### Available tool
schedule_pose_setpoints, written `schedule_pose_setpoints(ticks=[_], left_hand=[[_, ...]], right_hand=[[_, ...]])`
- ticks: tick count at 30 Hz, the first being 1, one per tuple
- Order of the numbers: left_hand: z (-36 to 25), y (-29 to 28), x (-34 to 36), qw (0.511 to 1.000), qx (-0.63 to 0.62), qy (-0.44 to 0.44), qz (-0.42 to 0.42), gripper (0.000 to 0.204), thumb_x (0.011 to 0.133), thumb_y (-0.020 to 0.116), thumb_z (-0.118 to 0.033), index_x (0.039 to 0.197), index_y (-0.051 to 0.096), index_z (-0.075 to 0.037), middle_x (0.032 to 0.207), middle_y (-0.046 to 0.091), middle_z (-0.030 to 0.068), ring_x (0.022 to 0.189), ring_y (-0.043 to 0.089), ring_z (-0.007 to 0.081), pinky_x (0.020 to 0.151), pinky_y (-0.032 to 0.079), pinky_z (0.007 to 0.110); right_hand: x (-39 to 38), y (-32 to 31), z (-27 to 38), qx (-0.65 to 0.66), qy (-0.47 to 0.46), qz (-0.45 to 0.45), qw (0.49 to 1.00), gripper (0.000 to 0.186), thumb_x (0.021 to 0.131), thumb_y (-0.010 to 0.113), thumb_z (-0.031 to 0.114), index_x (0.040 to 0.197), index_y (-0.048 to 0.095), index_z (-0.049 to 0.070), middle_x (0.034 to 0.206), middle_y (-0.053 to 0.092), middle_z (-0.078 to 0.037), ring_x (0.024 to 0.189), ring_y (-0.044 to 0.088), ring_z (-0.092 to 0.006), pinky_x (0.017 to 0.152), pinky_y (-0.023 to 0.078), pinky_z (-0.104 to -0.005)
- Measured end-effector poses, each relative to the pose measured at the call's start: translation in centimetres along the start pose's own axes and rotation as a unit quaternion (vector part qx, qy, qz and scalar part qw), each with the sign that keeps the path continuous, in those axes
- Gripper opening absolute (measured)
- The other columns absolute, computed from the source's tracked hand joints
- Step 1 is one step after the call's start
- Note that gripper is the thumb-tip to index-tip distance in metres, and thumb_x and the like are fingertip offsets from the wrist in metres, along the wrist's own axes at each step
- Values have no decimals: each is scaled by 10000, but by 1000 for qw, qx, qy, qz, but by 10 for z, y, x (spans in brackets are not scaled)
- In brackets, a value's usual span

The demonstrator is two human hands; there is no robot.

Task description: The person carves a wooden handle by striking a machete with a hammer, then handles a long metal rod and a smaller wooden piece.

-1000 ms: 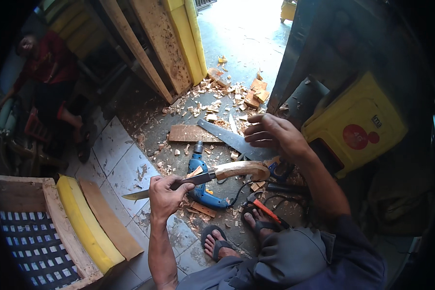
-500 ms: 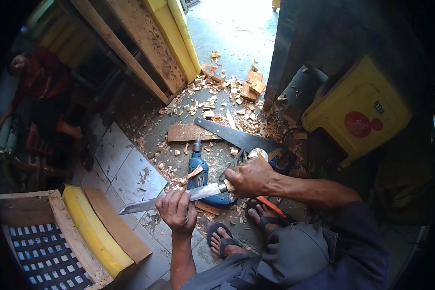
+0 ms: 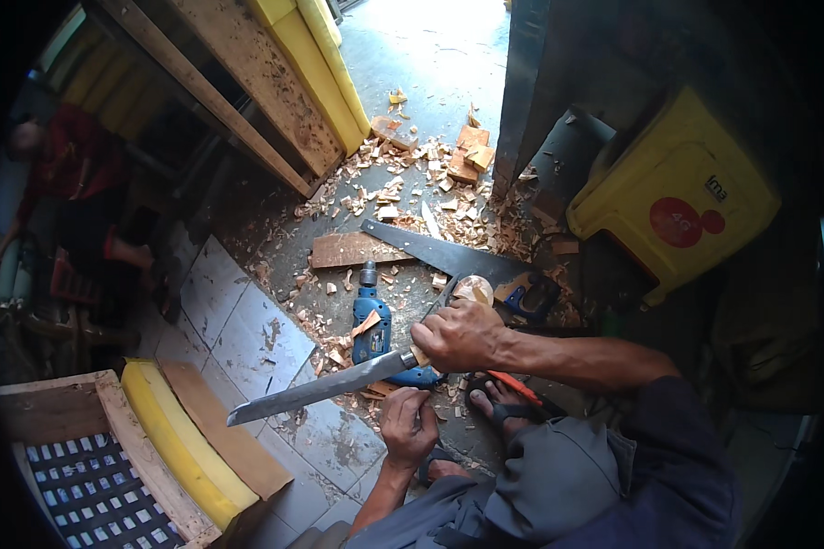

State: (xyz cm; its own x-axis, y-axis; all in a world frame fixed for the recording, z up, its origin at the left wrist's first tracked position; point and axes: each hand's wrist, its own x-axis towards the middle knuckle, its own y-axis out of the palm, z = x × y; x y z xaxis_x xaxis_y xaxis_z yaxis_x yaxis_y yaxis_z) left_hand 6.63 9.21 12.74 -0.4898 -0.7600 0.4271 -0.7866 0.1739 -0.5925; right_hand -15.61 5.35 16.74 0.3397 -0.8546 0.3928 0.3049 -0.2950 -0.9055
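Observation:
My right hand (image 3: 462,339) is closed around the wooden handle of a machete (image 3: 316,389), whose long blade points left and slightly down across the floor. A round pale knob (image 3: 473,290) shows at the handle's far end. My left hand (image 3: 407,428) is curled closed just below the blade's handle end, apart from the blade, with nothing visible in it. Beneath the machete lies a blue power drill (image 3: 372,334), chuck pointing away, with a wood chip on it. Beyond it a handsaw (image 3: 439,252) rests partly over a short wooden board (image 3: 352,249).
Wood chips (image 3: 467,220) and small blocks (image 3: 471,151) litter the floor toward the bright doorway. On the right a yellow plastic stool (image 3: 677,201) lies tipped over. At lower left stands a wooden frame (image 3: 142,448) with black webbing and yellow padding. A person (image 3: 82,183) sits at far left.
My left hand has come off the blade and moved right and down toward my knees, its fingers curling. My right hand has shifted slightly left with the machete.

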Motion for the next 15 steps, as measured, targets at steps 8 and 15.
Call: schedule_pose_setpoints(ticks=[8, 15], left_hand=[[4, -5, 5, 999, 6, -47, 26, 205, 765, 670, 63, 949, 705, -19, 894, 687, 134, 829, 673, 312, 776, 550, 398], [5, -3, -1, 996, -6, -71, 61, 191, 786, 663, 50, 960, 711, -11, 889, 710, 143, 812, 706, 318, 743, 566, 405]], right_hand=[[-3, 1, 4, 33, 7, 26, 999, 147, 824, 629, 174, 750, 583, 56, 619, 655, -116, 576, 709, -275, 527, 540, -421], [0, 0, 11, 50, -3, 46, 998, 156, 833, 628, 186, 773, 570, 54, 643, 661, -121, 603, 713, -280, 538, 544, -417]])
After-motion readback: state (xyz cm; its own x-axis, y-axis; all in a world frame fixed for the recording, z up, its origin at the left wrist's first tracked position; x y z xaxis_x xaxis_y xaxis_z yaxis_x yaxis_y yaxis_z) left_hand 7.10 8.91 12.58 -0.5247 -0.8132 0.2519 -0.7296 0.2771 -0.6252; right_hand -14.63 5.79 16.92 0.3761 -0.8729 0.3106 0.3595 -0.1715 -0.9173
